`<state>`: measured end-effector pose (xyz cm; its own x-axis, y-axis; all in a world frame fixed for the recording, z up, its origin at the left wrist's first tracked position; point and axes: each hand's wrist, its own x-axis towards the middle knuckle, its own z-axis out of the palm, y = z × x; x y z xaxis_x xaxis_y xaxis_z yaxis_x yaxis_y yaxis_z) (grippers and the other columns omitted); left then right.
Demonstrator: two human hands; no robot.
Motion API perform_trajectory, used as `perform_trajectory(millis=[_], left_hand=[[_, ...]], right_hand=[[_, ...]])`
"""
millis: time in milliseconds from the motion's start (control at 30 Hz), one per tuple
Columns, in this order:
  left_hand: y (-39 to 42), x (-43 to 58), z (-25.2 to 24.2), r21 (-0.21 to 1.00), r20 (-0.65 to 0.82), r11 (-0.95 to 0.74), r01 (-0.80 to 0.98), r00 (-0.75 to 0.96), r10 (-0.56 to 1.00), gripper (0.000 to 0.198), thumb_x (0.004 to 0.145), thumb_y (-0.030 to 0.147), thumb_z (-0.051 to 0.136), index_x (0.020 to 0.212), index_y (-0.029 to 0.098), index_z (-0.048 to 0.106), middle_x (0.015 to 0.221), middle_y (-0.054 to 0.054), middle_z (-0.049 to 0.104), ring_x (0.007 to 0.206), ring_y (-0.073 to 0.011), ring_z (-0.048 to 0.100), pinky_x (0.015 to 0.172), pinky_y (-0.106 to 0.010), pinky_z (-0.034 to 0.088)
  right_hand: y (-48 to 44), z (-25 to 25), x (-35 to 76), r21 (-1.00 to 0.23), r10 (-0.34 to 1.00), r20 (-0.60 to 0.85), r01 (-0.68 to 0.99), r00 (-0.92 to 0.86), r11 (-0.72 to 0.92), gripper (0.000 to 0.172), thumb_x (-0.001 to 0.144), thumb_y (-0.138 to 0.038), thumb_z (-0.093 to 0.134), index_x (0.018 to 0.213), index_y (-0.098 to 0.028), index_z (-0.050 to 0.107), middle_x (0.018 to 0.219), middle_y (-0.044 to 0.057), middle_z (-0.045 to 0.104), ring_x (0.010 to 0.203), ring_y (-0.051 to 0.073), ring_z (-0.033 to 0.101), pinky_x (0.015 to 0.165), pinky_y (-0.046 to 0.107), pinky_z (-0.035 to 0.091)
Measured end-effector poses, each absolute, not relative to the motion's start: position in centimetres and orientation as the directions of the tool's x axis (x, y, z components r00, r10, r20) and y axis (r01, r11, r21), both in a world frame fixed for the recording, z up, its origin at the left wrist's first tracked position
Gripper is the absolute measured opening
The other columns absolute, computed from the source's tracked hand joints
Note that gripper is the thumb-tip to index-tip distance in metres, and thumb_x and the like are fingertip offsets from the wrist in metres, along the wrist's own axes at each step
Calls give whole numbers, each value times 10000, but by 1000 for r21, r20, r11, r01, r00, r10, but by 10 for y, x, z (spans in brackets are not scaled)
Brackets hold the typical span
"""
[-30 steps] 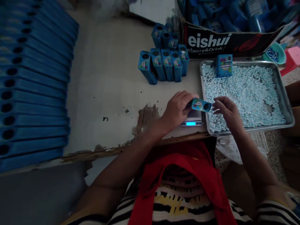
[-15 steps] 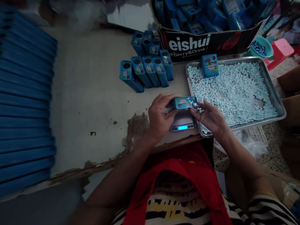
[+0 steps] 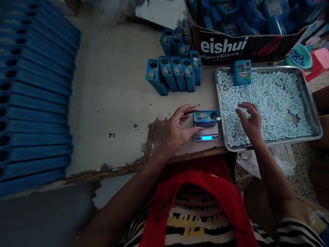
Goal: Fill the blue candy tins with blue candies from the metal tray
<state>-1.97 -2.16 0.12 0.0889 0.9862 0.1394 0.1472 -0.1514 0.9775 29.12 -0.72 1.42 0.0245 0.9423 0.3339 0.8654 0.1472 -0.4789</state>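
The blue box point(image 3: 202, 117) sits on the metal-topped scale point(image 3: 211, 131), its printed upper face long from left to right, the round hole at the right end with a pale candy point(image 3: 218, 118) beside it. Left of the scale, the left hand point(image 3: 180, 128) is nearer, thumb and fingers spread about the box's left end; whether it touches is unclear. Right of the scale, the right hand point(image 3: 251, 121) hovers half-curled, thumb and fingertips slightly apart with nothing visible between, above small rounded candies point(image 3: 269, 99) in a shiny, rectangular metal tray point(image 3: 312, 103).
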Motion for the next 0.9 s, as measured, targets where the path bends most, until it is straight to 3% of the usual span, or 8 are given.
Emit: perform_trajectory(millis=[133,233,367,533,700,900], left_hand=[[-28,-41,25,957,170,-169,234,18,985,582,861,438,949,1363,307,687,1371,-88,777,1388,-301,726,1261,-566,561],[-31,-49,32,953,196,-177,244,-55,979,469,869,422,938,1270,303,724,1324,-76,792,1346,-289,746,1242,-539,587],[-34,-49,34,945,212,-180,274,-90,973,394,874,391,916,1213,272,755,1288,-70,802,1297,-268,757,1242,-522,588],[-38,-46,36,913,230,-203,354,-36,972,342,893,306,883,1215,258,778,1256,-63,785,1243,-267,752,1209,-504,605],[-39,-50,37,880,250,-221,420,-16,968,329,904,282,893,1217,262,790,1228,-57,784,1173,-260,757,1135,-454,635],[-37,-57,33,873,268,-241,425,-3,963,329,930,267,875,1246,272,783,1260,-50,788,1237,-268,755,1158,-466,629]], right_hand=[[-5,16,283,-407,911,411,899,24,160,267,1094,-440,596,1187,-259,769,1235,147,797,1266,353,714,1193,570,494],[-9,22,277,-371,924,382,914,-8,161,264,1077,-414,586,1200,-274,772,1253,140,794,1281,361,702,1197,587,477],[-19,32,274,-489,929,366,840,-46,234,272,1044,-442,614,1184,-282,784,1249,132,781,1268,353,697,1143,564,524],[-22,54,265,-682,931,330,642,-157,350,354,1041,-539,672,1239,-280,810,1126,91,748,1079,291,710,971,460,594],[-8,69,252,-658,867,346,566,-358,497,341,1058,-556,716,1217,-281,837,989,66,735,940,259,702,899,433,595],[-3,69,249,-655,841,350,534,-414,535,231,1041,-465,789,1195,-303,846,926,35,703,845,230,674,810,403,576]])
